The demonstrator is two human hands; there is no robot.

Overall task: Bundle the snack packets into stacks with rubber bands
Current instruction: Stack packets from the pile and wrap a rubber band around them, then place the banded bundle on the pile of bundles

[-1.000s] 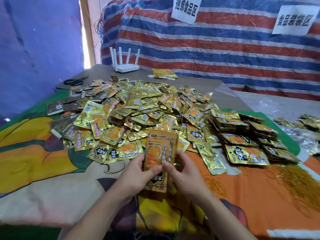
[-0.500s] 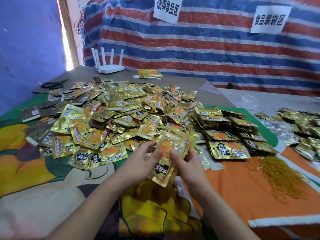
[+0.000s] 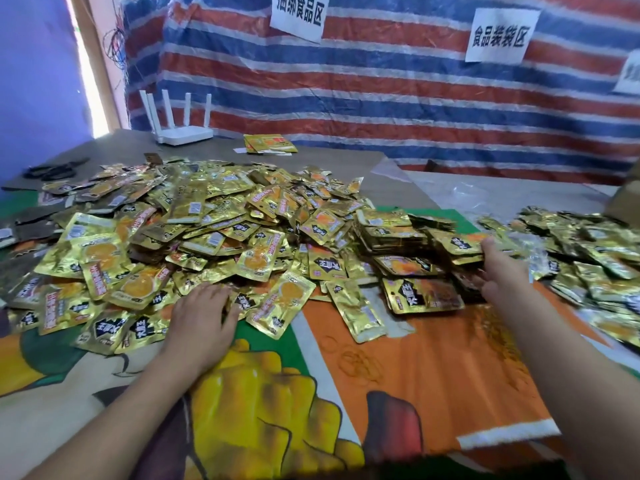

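A moment ago both my hands were together in front of me, squaring up a small stack of packets; now they have parted, and that stack is no longer between them. Far left on the table, dark scissors (image 3: 52,170) lie near the back left edge, out of my way, and the white router (image 3: 183,133) stands toward the back edge. The great loose pile of gold snack packets (image 3: 194,230) spreads across the left and middle of the table, heaped so I can draw from its near edge. My left hand (image 3: 204,318) lies palm down at that near edge, fingers spread and fairly straight on the packets, gripping nothing; I judge it is there to rake up the next few. Just right of it one packet (image 3: 282,304) lies tilted, touching the pile. Further right, loose rubber bands (image 3: 356,358) lie on the orange cloth (image 3: 450,375) between my arms, within easy reach. Beyond them sit the squared stacks (image 3: 398,233), kept apart from the pile toward the right. My right hand (image 3: 498,268) reaches to their right side, thumb on top of a stack (image 3: 464,245) and fingers apparently curled beneath it, though they are partly hidden. More packets (image 3: 588,251) lie toward the right edge.
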